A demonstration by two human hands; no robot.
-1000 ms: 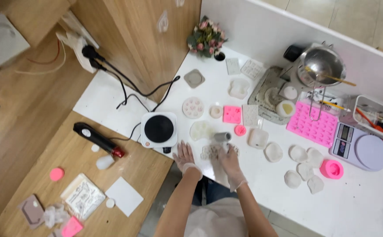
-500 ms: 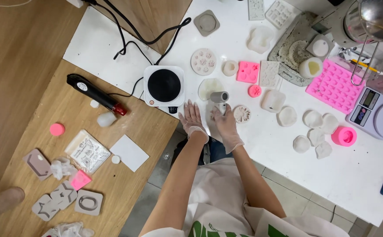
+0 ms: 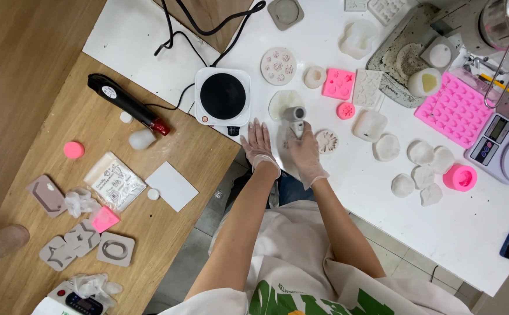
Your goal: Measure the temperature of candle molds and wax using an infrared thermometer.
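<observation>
Two gloved hands beside hotplate [image 3: 223, 96]: your left hand [image 3: 259, 143] flat, steadying white mould [image 3: 286, 149]; right hand [image 3: 304, 150] gripping grey tool [image 3: 296, 114] above it

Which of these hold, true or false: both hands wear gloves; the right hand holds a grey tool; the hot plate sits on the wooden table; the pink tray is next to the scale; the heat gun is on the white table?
1. Both hands wear thin gloves: true, left hand and right hand.
2. The right hand holds a small grey tool: true.
3. The hot plate sits on the wooden table: false, it is on the white table.
4. The pink tray lies next to the scale: true.
5. The heat gun is on the white table: false, it lies on the wooden table.
</observation>
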